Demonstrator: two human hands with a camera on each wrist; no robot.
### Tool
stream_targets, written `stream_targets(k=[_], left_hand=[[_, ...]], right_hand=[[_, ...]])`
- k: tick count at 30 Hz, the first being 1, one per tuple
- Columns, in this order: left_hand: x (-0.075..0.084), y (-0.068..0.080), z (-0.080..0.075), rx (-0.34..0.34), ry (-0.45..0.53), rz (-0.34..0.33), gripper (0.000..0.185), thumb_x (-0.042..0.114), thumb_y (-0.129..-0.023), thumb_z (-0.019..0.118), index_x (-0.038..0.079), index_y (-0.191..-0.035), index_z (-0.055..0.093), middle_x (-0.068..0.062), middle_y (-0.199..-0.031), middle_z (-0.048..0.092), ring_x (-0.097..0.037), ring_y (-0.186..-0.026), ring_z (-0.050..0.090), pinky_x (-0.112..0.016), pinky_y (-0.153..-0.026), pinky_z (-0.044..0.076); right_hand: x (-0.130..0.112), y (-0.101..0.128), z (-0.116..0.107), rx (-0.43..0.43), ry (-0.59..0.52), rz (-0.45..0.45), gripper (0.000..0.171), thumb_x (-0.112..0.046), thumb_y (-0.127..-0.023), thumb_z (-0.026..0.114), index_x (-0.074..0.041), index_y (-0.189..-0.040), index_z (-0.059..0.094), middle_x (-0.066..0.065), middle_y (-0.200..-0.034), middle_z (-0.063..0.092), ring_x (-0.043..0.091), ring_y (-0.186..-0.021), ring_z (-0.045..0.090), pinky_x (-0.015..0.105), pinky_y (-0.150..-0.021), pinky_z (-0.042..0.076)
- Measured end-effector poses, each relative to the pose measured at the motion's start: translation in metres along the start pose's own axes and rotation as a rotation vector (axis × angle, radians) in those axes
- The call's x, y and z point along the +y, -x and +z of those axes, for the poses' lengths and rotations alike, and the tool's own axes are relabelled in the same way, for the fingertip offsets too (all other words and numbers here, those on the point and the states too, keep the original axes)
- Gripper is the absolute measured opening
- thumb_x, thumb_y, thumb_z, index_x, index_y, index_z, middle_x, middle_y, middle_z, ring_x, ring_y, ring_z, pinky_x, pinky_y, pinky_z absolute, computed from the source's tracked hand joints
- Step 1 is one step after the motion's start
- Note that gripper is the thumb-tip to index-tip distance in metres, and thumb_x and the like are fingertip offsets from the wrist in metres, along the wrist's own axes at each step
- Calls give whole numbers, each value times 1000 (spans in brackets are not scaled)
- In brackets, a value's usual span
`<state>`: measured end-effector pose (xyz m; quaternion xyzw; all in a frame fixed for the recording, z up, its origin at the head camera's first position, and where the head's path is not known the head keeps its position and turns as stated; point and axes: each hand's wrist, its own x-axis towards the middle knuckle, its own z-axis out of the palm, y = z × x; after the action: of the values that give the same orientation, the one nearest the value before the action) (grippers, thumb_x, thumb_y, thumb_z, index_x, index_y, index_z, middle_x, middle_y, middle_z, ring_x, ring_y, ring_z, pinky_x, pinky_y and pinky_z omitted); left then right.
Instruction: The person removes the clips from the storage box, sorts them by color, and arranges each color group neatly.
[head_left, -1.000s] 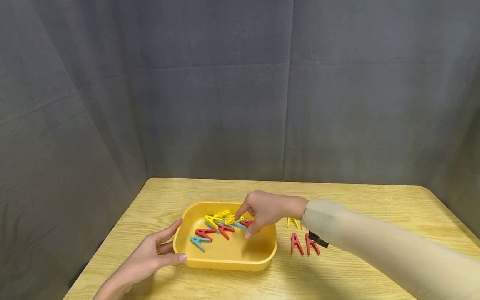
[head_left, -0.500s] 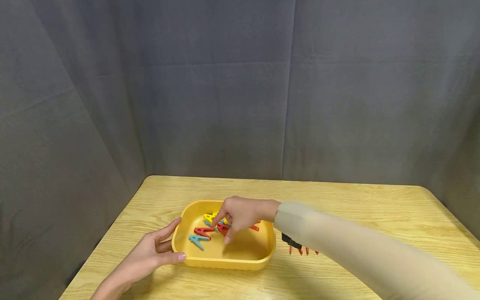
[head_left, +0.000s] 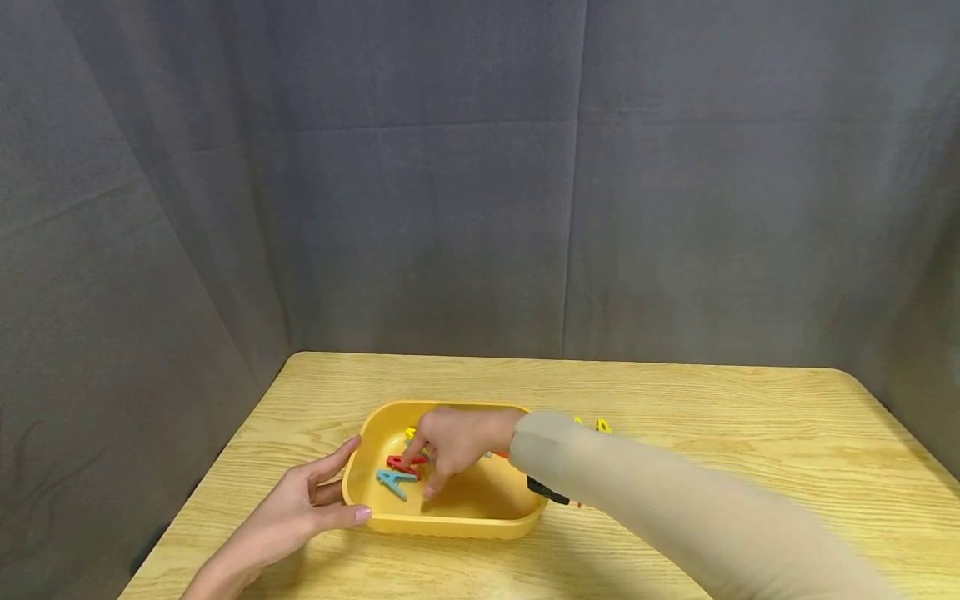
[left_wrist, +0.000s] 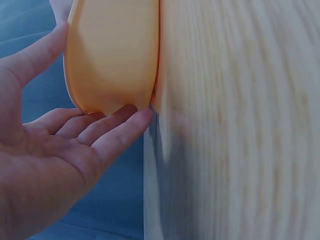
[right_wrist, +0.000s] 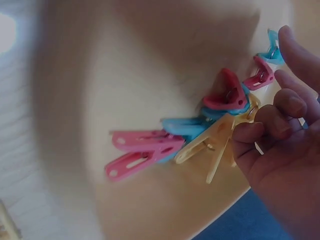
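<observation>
In the head view, a yellow plastic basin (head_left: 480, 528) holds several red, blue and yellow clothespins. My left hand (head_left: 300, 504) spans the basin's left end, thumb at the near rim and fingers against the side; in the left wrist view those fingers look mostly straight. Inside the basin, my right hand (head_left: 450, 442) has its index fingertip at a red clothespin (head_left: 396, 461), with the thumb apart from it. A blue clothespin (head_left: 395, 481) lies just nearer. In the right wrist view, a pink-red clothespin (right_wrist: 145, 150) and a yellow clothespin (right_wrist: 215, 142) lie behind the hand.
The basin stands on a wooden table (head_left: 712, 408) with grey curtain (head_left: 420, 208) behind and at the sides. Beyond the right sleeve, a yellow clothespin (head_left: 603, 426) lies on the table, others mostly hidden. A black strap (head_left: 546, 490) hangs below the right wrist.
My right hand has moved left across the basin, from the yellow clothespins to the red one near the left end. My left hand has stayed at the basin's end.
</observation>
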<state>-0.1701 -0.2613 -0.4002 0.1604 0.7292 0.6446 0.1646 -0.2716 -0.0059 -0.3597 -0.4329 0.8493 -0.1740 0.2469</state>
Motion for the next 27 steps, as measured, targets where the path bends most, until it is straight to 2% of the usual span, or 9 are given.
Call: stream_targets(k=[7,12,17,21,27], left_hand=[[-1,0,1,-3,4,17,95,5,-95,79,-8,-165,15,-33,-167,18,-45,-140,47,-35,-94,58],[1,0,2,-1,11,1,95,5,-95,79,-7,-165,15,-33,-167,20,-45,-140,48,-35,-93,59],[1,-1,1,11,8,-18,94,5,-96,78,-6,-165,16,-31,-168,18,-45,-141,47,-36,-93,59],[1,-1,1,16,11,-24,94,5,-96,78,-6,-165,16,-32,-167,20,-45,-141,48,-36,-93,59],[1,-1,1,1,23,-24,94,5,-97,77,-5,-166,14,-34,-166,22,-44,-139,50,-37,-93,59]], right_hand=[[-5,-1,0,-43,34,51,54,-13,-87,90,-13,-138,73,-7,-50,31,6,-45,21,19,-48,19],[-9,2,-2,-78,28,85,56,-14,-87,90,-15,-140,71,-7,-53,33,5,-48,25,20,-50,23],[-11,6,-1,-99,34,65,43,-13,-88,88,-15,-130,78,-8,-54,32,4,-49,27,20,-52,26],[-11,8,1,-79,29,55,36,-11,-88,88,-13,-123,81,-9,-56,33,4,-51,28,19,-51,25],[-10,7,6,-40,76,6,42,-12,-90,87,-14,-130,78,-9,-59,29,5,-52,25,19,-50,23]])
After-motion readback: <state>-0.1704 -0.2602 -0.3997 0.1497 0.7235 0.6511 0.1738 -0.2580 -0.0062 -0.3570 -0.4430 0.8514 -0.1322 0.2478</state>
